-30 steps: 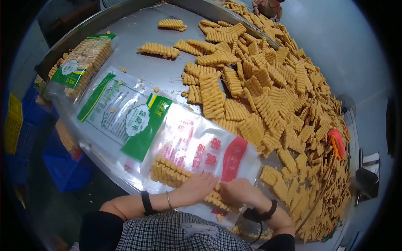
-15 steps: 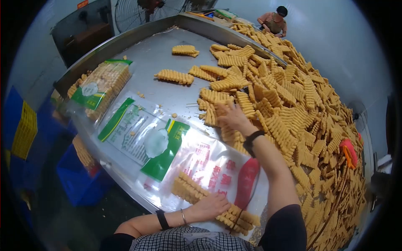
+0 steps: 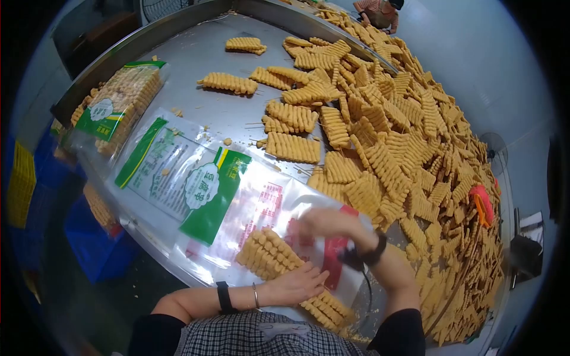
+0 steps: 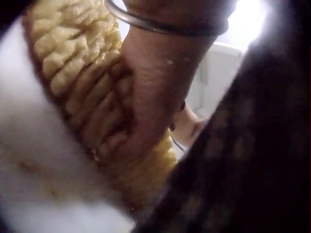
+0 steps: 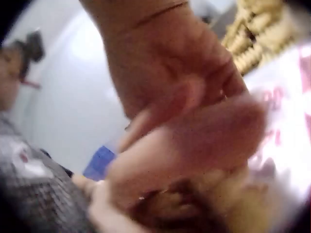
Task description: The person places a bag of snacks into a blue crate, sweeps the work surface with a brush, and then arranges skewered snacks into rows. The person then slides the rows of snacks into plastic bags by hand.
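Gathering ribbed snacks in a row seems the step in hand; the left hand clamps them atop the printed bag. The right hand is blurred, its fingers' hold unclear. Adding more calls for steady left pressure.

Your left hand lies palm down, forearm reaching in from the side; your right hand, blurred, bends inward at the wrist.

The snacks are golden-tan, the worktop silver-grey. One bag has green panels, yellow stripes and a white emblem; the clear bag carries red print. The apron is black-and-white checked.
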The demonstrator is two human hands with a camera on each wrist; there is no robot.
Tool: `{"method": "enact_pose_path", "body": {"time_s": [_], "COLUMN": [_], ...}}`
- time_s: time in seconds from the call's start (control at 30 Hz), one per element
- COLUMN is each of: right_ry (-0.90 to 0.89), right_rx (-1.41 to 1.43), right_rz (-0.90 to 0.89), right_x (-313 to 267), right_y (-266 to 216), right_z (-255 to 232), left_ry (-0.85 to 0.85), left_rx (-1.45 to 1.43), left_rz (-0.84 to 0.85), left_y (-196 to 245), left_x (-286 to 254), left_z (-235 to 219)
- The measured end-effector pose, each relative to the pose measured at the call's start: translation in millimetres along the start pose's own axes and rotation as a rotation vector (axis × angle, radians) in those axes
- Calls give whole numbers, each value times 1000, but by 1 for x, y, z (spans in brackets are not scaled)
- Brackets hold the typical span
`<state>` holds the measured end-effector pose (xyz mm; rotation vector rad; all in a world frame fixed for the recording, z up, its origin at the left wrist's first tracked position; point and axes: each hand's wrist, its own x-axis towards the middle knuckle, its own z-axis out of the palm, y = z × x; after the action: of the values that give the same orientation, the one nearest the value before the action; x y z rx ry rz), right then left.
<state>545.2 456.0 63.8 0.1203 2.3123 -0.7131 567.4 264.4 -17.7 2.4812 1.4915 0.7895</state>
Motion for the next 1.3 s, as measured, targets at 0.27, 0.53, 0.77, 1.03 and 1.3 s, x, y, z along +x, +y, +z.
{"method": "enact_pose_path", "body": {"time_s": [0.27, 0.53, 0.77, 1.03, 1.3], "right_ry": [1236, 1181, -174, 1032, 961], "right_rx": [-747, -125, 152, -154, -301], "right_rz": [-199, -18, 308, 65, 722], "right_x": [142, 2, -125, 37, 117], "right_y": [110, 75, 27, 113, 174], "right_z": [-52, -18, 81, -83, -115], "left_ry": [-13, -137, 0, -18, -32], "left_rx": [2, -53, -50, -35, 36], "left_rz": [-25, -71, -354, -244, -241], "left_y": [0, 2, -7, -10, -5], "left_x": [4, 4, 10, 20, 14], "left_z": [0, -10, -23, -7, -21]}}
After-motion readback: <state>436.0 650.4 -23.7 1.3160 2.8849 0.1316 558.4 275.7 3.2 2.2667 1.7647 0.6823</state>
